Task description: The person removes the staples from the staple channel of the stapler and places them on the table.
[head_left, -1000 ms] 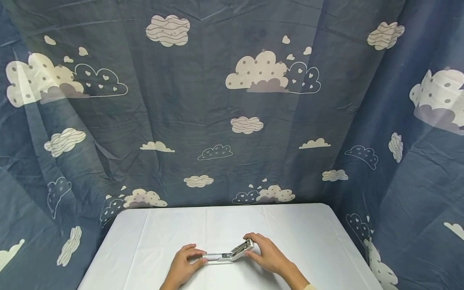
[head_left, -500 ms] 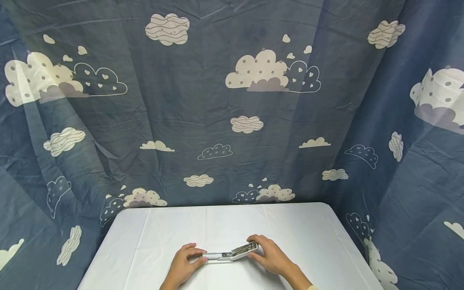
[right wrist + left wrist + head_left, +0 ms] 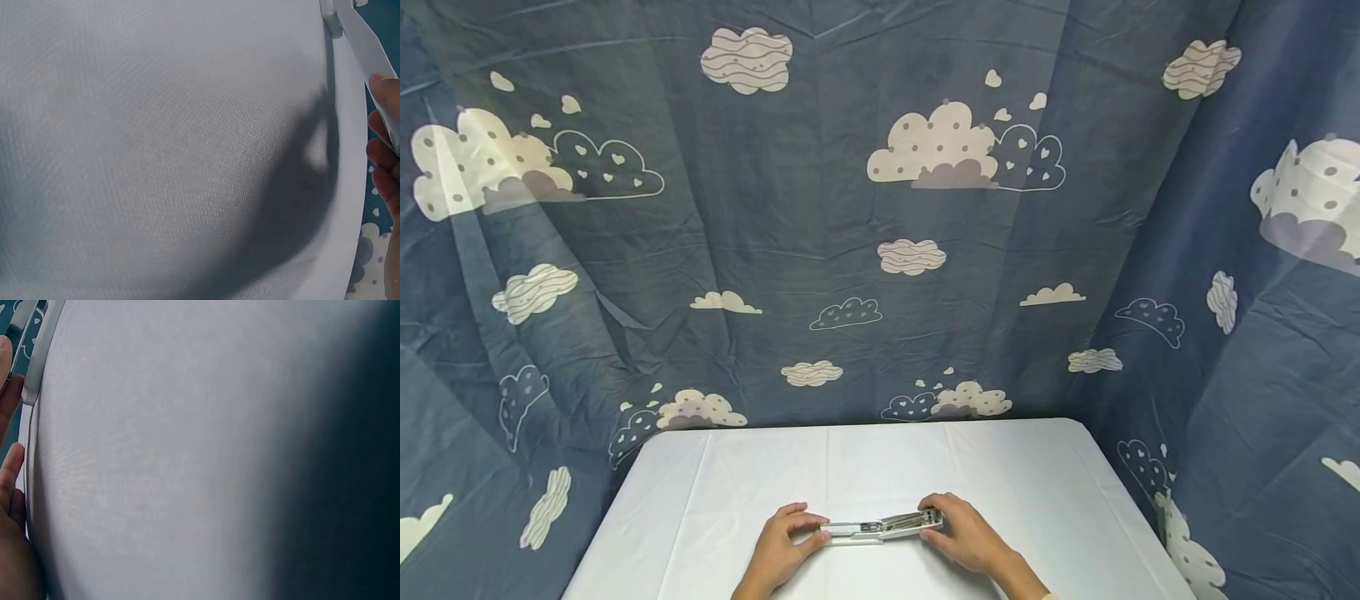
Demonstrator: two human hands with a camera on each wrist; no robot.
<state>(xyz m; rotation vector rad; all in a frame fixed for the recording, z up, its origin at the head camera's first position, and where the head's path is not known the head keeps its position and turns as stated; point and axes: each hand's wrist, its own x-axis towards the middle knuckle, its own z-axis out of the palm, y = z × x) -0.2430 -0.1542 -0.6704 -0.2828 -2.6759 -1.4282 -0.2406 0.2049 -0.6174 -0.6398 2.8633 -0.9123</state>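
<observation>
The left hand (image 3: 781,546) and right hand (image 3: 968,533) angled inward over the tabletop (image 3: 752,471), fingers (image 3: 807,519) pinching opposite ends of an opened stapler (image 3: 898,525).

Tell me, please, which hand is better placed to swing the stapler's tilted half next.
Probably the right hand: it holds the tilted half of the stapler, while the left hand holds the other half.

head: from above, forward and down, farthest back | left wrist, right wrist: close, facing bench (image 3: 760,475) | shared: bench, curtain (image 3: 850,208)
</observation>
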